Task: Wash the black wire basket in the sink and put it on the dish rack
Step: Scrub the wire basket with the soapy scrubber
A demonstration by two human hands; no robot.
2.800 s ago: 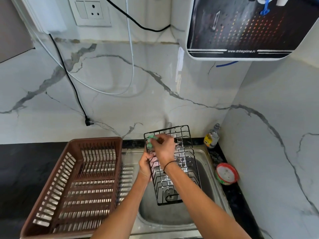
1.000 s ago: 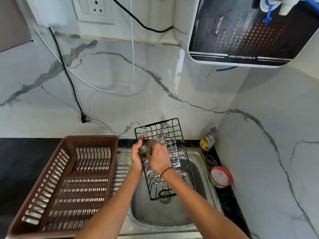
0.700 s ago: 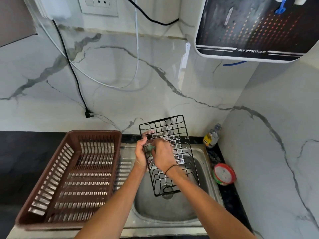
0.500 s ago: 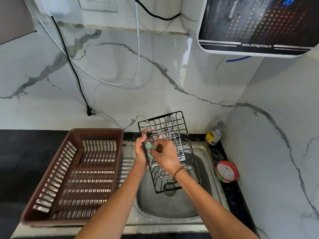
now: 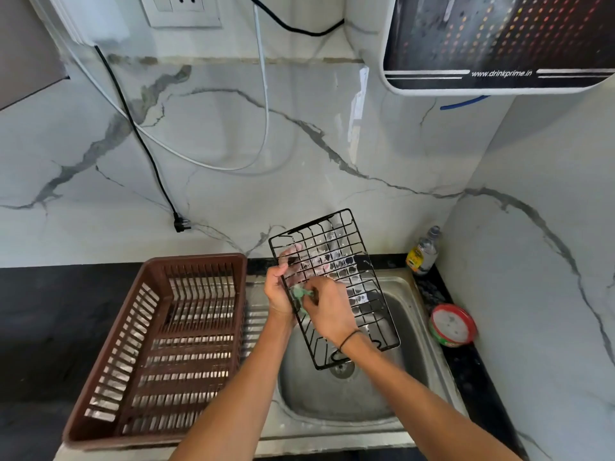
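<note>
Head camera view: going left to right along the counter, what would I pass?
Brown dish rack → left hand → black wire basket over the sink → small bottle → round red-rimmed tub.

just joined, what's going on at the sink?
A person is scrubbing a black wire basket over the sink. The left hand grips the basket's left edge and holds it tilted; the right hand pinches a green scrubber against the wires. Suds cling to the upper grid. The brown dish rack to the left holds nothing visible, so washing is underway and placing is not yet done.
</note>
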